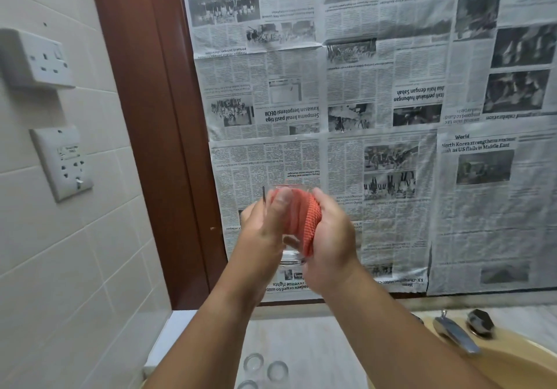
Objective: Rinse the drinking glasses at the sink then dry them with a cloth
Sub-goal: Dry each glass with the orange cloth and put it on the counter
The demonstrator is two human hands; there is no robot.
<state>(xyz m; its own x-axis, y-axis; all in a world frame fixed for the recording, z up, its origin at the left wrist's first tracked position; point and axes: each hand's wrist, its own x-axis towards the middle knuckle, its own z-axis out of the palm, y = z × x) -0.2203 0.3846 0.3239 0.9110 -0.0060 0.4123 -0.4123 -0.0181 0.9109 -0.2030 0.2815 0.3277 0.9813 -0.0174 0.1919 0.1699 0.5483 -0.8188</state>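
We are drying a glass (291, 256) above the counter (316, 343) — left hand (262, 231) wrapped round it, right hand (331, 253) gripping the cloth (310, 216) stuffed inside — three more glasses (277, 370) waiting below, dry or not unclear.

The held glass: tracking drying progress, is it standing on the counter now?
No, the left hand holds the glass in the air, the right hand pushing an orange cloth into it.

Newspaper sheets (376, 117) are covering the whole far surface, many of them hanging upside down. A reddish-brown wooden frame (144, 117) is running down their left edge. Two white sockets (39, 56) are sitting on the cream tiled wall (60, 253), and a pale countertop (316, 343) is lying below.
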